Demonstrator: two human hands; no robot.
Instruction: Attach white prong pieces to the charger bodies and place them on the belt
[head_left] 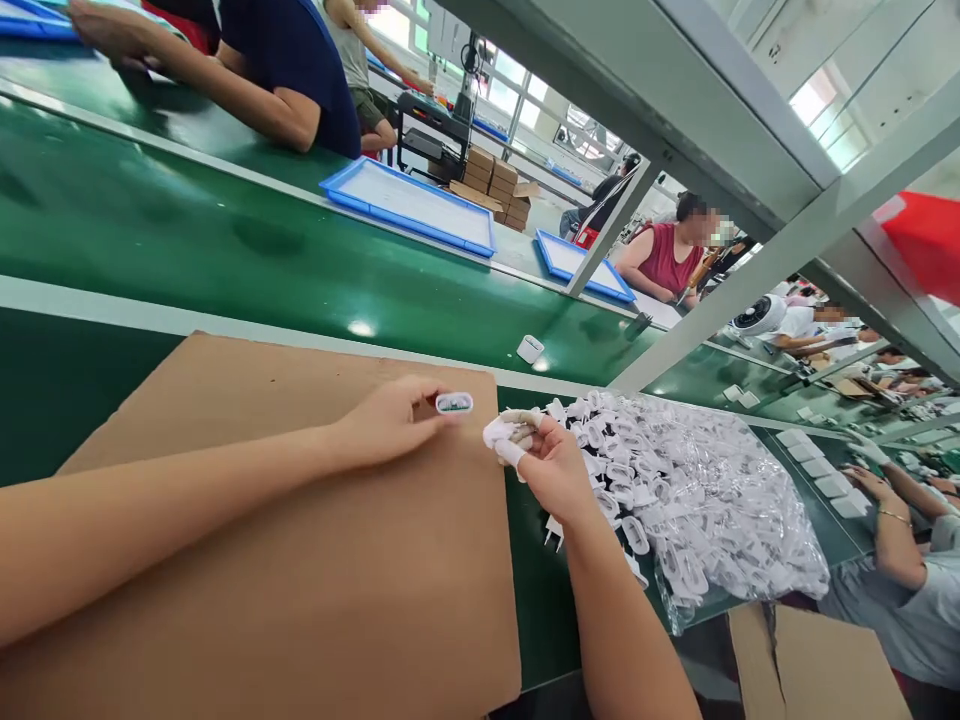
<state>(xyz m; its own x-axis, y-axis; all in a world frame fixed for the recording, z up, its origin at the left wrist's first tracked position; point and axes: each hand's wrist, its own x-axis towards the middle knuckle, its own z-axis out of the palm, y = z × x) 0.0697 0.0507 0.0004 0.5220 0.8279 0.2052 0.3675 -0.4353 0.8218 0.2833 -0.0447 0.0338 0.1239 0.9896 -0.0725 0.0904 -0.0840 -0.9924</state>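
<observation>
My left hand (pixel 390 418) grips a white charger housing (pixel 454 403) above the cardboard sheet (pixel 352 580). The housing's oval open end faces me, with something green inside, perhaps a circuit board. To its right, my right hand (pixel 553 465) wears white finger covers and pinches a small white plastic piece (pixel 495 433), partly hidden by the fingers. The two held parts are apart. Just beyond my right hand lies a heap of white plug pieces (pixel 622 470), some with dark metal pins, partly in a clear plastic bag (pixel 735 500).
Behind the cardboard runs a green conveyor belt (pixel 225 250) carrying a white housing (pixel 530 349). Blue-rimmed trays (pixel 409 205) stand across it. A metal frame post (pixel 720 280) slants over the right side. Co-workers sit opposite and at right, near white housings in a row (pixel 821 470).
</observation>
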